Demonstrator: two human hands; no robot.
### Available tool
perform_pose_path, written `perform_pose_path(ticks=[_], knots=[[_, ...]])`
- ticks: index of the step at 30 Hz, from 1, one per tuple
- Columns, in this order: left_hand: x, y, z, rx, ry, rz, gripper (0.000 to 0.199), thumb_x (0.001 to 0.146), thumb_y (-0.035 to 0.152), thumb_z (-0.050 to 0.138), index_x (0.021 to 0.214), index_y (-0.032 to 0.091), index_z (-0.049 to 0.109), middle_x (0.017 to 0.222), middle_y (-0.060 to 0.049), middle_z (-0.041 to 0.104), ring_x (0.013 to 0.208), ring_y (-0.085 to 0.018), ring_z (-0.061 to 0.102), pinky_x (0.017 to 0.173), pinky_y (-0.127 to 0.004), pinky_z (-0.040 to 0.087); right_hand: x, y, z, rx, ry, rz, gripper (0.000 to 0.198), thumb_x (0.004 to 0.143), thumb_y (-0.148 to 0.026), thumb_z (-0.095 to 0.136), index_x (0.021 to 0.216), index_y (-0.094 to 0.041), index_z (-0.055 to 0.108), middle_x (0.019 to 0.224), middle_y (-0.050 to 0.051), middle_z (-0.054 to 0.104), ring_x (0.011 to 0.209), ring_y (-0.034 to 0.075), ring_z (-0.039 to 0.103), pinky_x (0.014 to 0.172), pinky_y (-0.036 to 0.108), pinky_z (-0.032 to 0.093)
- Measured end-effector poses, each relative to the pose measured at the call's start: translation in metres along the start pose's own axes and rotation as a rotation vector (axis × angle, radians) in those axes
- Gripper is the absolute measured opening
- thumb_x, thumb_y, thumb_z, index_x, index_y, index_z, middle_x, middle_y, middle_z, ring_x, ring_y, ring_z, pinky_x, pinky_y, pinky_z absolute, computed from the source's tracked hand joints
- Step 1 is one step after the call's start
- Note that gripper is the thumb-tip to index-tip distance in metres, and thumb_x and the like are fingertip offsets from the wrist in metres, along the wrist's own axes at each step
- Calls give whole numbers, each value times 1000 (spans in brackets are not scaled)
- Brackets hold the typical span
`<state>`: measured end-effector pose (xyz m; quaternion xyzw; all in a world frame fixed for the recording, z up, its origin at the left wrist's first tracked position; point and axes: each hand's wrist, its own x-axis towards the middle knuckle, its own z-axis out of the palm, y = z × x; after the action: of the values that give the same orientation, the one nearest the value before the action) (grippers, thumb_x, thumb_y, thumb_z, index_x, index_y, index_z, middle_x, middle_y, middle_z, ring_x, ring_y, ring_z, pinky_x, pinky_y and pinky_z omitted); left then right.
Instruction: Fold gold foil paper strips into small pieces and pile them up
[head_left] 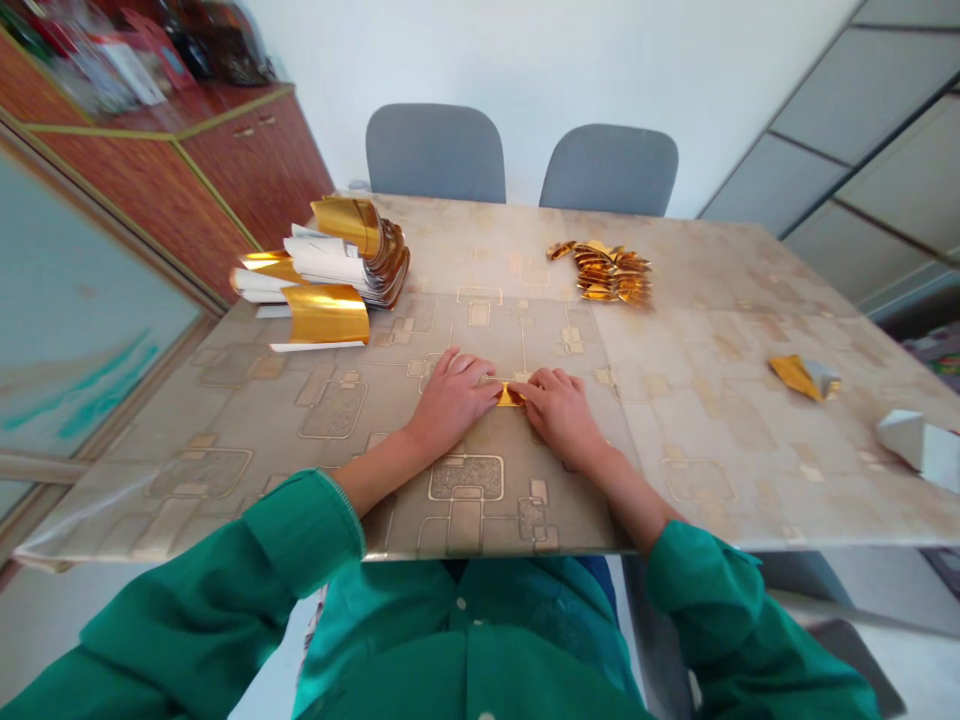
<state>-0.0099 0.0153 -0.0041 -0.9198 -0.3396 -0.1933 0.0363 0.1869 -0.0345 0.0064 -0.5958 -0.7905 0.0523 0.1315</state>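
A small folded piece of gold foil paper (pixel 508 395) lies on the table between my hands, close to the front edge. My left hand (pixel 454 400) is closed on its left end, the fingertips pressed down there. On the opposite end, my right hand (pixel 559 412) pinches the paper between thumb and fingers. Parts of the piece are hidden under the fingertips. To the left stands a stack of gold and white paper sheets (pixel 330 262), with one curled gold sheet (pixel 328 315) in front. A pile of folded gold pieces (pixel 611 272) sits farther back on the right.
A patterned cover lies over the table (pixel 705 400). Crumpled gold paper (pixel 795 377) and a white folded paper (pixel 921 447) lie at the right. Two grey chairs (pixel 436 152) stand behind the table, and a wooden cabinet (pixel 255 165) at the back left.
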Motion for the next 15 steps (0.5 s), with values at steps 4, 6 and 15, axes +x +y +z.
perform_pose_path(ticks=[4,6,15], knots=[[-6,-4,0,13,-6,-5,15,94,29,64,104,30,74,108,-4,67,106,-25,54,108,-53,33,-2,8,2,-51,34,-31,26,98,-26,53,115,-32,72,99,5,65,92,21,51,80,34,27],[-9,-4,0,26,-3,-16,16,95,31,63,106,30,74,110,-4,67,107,-25,54,108,-54,32,-4,10,4,-58,52,-42,25,99,-28,53,115,-33,72,98,5,64,92,21,50,80,34,27],[-4,-4,1,76,-22,21,19,95,26,63,111,28,72,111,-5,66,102,-23,56,109,-52,35,6,6,-1,-134,-12,-111,27,95,-19,53,115,-28,69,95,5,63,90,21,52,78,33,28]])
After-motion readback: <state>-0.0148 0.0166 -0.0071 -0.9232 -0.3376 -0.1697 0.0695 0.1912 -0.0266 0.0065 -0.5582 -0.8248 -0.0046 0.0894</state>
